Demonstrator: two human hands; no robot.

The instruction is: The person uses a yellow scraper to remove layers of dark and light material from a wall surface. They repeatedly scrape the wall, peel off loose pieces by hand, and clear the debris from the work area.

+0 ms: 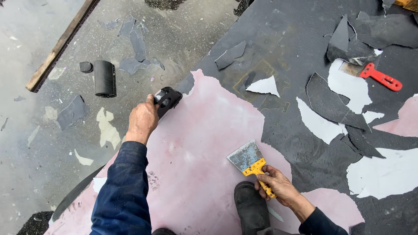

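The left hand (143,118) is closed around a small black handheld tool (166,100) at the left edge of the large flat panel (204,130). The exact form of the tool cannot be told; its head rests where the pale pink bared surface meets the remaining black coating (283,39).

The right hand (278,185) is wrapped around the yellow handle of a wide steel-bladed scraper (248,159). The blade lies flat on the pink surface, near the torn edge of the black coating to its right. A black boot (251,206) stands on the panel just beside this hand.

Progress, judged from the surface:
- A broad central area of the panel is stripped to pink, from the left edge to the scraper.
- Smaller pink and white patches (379,172) show on the right.
- Black coating covers the upper part and much of the right side, so a large share appears left to strip.
- Loose curled black flakes (331,102) lie on the unstripped area.

A red-handled scraper (381,77) lies unused near the upper right, well apart from both hands. On the wet grey concrete floor (35,143) to the left stand a black cylindrical roll (104,78) and a small black cap (85,67), with scattered black scraps (137,48) and a wooden batten (61,43) beyond.
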